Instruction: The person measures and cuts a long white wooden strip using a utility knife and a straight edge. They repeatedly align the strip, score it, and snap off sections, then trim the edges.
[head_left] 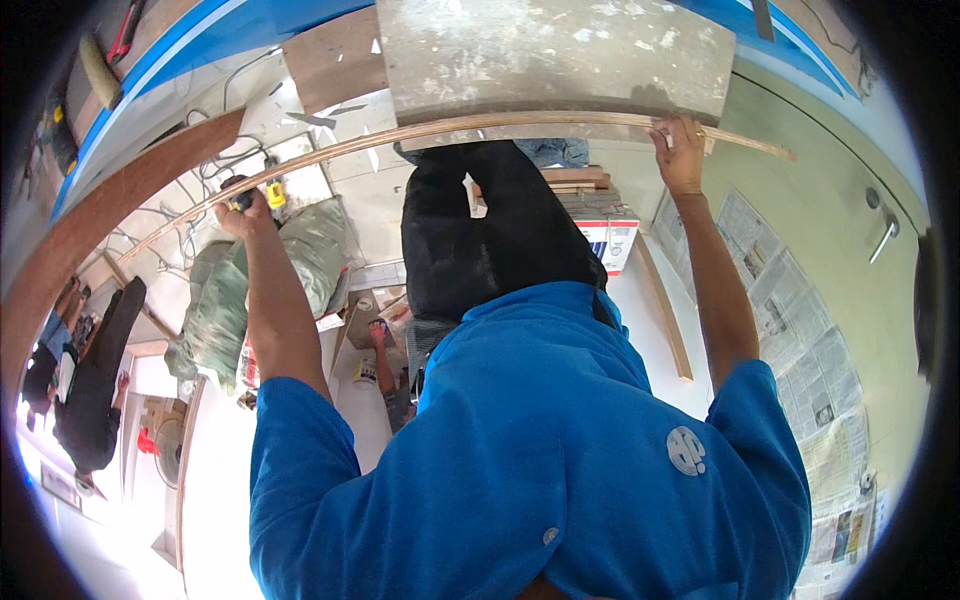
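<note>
Your right hand (682, 150) grasps the long, thin wood strip (480, 122), with the fingers bent over it; a short end projects past the hand on the right. Your left hand (246, 212) is closed on the same strip toward its left portion, and the strip runs on beyond that hand. A small dark object (238, 190) shows at your left fingers; whether it is held cannot be told.

The strip spans the area in front of you, bowed in the fisheye view, and crosses before the near edge of the worn, paint-spotted board (560, 60). A brown panel (335, 68) adjoins that board's left side. A yellow tool part (275, 194) appears just beside your left hand, with a green mottled cloth (312, 255) below it.

At the far left, locate a curved-looking brown plank (125, 180) and another person (90, 405) in dark clothing. At your right, locate newspaper sheets (795, 310) and a pale door (830, 180) with a metal lever handle (884, 240).
</note>
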